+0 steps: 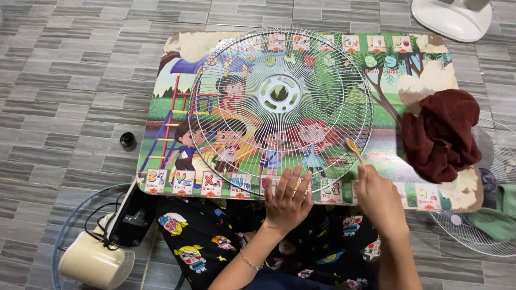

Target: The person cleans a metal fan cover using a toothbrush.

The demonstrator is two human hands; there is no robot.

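Grey tiled floor [70, 70] all round, low table [462, 193] in the middle with a worn cartoon top, person seated at its near edge. Wire fan grille [279, 107] lies flat on the table, left of centre, hub ring up, covering most of the picture print. Dark red cloth [441, 134] bunched on the table's right end, just beside the grille rim, not touching it as far as I can tell. White fan base [451, 19] on the floor top right. Second grille [500, 177] and green blades [492, 223] on the floor at right. Cream motor housing [94, 263] with black cable on the floor bottom left, inside another wire guard [64, 225]. Small black cap [128, 140] on the floor left of the table.

Left hand [287, 201] flat, fingers spread wide, pressing the near rim of the grille to hold it down. Right hand [379, 198] closed round a small brush [353, 147], its yellowish end touching the wires at the lower right rim.

Step looks like scrubbing the grille wires, right rim section in work, most of the ring likely yet to do. Next move probably needs the left hand to keep the grille pinned or turn it while the brush works along the wires
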